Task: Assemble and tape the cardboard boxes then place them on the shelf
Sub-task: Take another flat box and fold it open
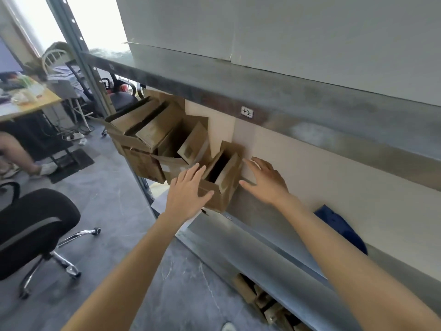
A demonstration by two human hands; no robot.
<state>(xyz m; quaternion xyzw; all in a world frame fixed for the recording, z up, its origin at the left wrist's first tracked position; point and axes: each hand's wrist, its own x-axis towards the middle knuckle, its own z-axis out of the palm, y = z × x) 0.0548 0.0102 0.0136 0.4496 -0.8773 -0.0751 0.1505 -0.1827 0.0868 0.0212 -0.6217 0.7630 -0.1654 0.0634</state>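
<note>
So the small brown cardboard box [224, 185] was sitting at the front edge of the grey metal shelf [238, 237], top flaps up and the inside dark, tilted a bit toward the camera. The left hand [188, 189] was flat against its left side, fingers [199, 172] straight and released, thumb lying across the front face, so pressing rather than gripping. The right hand [265, 180] was spread wide just beside the box's right side, fingers relaxed and grasping nothing; the thumb tip was right by the box edge, but I couldn't tell if it actually touched.

Behind that hand stood a big pale beige carton [346, 177] filling the back of the shelf, with a dark blue cloth thing [341, 232] resting against it further right. To the left of the little box, a messy pile of open brown cardboard boxes [148, 132] leaned at all angles. The beam above had a small white label [247, 112] stuck on it. Off to the left: a black office chair [35, 225] on the grey floor and a wooden worktop [47, 101] covered in blurry clutter.
</note>
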